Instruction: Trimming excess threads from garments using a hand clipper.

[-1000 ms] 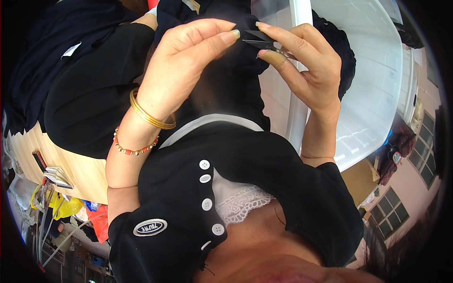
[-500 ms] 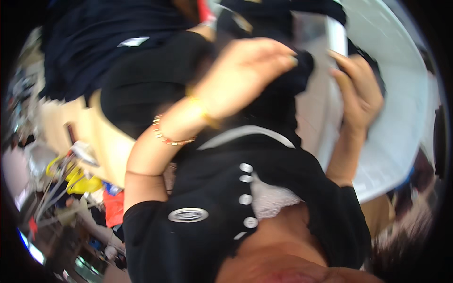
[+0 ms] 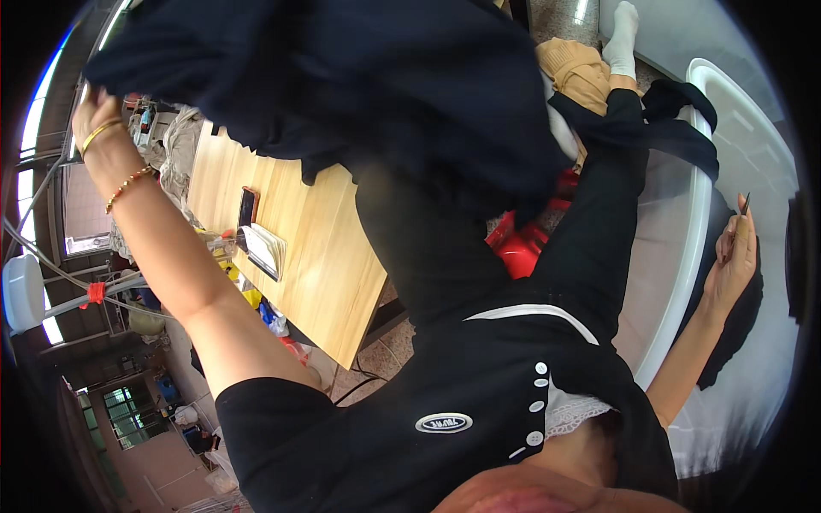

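My left arm stretches to the upper left, where my left hand (image 3: 96,120) is closed on the edge of a large navy cloth (image 3: 342,85). The cloth is spread across the upper middle, over my lap and part of the table. My right hand (image 3: 731,265) is at the right, above the white tub (image 3: 663,316). Its fingers are closed round a small tool (image 3: 747,203) with a thin dark pointed tip; its exact kind is mostly hidden by the hand. Below that hand, a black cloth (image 3: 740,329) lies in the tub.
A wooden table (image 3: 333,282) stands at my left with a phone (image 3: 249,205) and an open notebook (image 3: 263,250) on it. Another dark cloth (image 3: 684,145) hangs over the tub's rim. Something red (image 3: 517,248) is between my legs, and tan knitwear (image 3: 573,73) lies near my foot.
My left hand has moved from the middle to the far upper left, drawing the navy cloth out. My right hand has moved right, from the tub's rim to over its inside.
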Motion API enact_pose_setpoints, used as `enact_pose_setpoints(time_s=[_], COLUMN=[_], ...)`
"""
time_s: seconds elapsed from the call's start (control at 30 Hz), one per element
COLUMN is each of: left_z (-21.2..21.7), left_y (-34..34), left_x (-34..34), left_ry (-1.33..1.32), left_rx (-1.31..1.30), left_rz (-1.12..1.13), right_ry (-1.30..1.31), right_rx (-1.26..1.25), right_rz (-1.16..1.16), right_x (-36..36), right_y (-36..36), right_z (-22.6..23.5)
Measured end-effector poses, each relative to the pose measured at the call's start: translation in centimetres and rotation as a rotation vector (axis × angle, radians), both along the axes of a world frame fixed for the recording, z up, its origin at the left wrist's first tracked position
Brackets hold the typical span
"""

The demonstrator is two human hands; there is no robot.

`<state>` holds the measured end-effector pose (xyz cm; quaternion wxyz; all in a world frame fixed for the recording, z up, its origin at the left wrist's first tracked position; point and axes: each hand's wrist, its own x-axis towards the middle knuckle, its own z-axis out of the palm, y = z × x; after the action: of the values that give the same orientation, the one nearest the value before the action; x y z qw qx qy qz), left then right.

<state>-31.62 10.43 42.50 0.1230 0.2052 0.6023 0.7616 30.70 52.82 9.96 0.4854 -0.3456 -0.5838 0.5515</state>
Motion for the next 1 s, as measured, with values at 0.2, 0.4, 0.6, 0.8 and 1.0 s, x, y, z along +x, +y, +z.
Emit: enact_pose_setpoints(time_s=[0.2, 0.4, 0.6, 0.8, 1.0], left_z=[-9.8, -26.5, -37.8, -39.1, -32.6], left_y=[-8.1, -1.0, 7.7, 9.8, 7.6], left_x=[0.1, 2.6, 6.6, 0.2, -11.7], left_ry=[0.109, 0.217, 1.309, 1.172, 0.959], left_rx=[-0.324, -0.718, -1.086, -1.06, -1.718], left_rz=[0.88, 0.703, 0.194, -0.01, 0.214], right_ry=[0.035, -0.117, 0.078, -0.021, -0.148], right_rx=[-0.213, -0.315, -0.812, -1.02, -1.071], right_rz=[-0.188, -0.522, -0.715, -0.807, -0.711], right_x=[3.8, 5.6, 15.1, 22.3, 21.0], right_y=[2.2, 4.5, 1.8, -2.9, -3.9], right_z=[-5.0, -11.8, -19.1, -25.5, -29.9])
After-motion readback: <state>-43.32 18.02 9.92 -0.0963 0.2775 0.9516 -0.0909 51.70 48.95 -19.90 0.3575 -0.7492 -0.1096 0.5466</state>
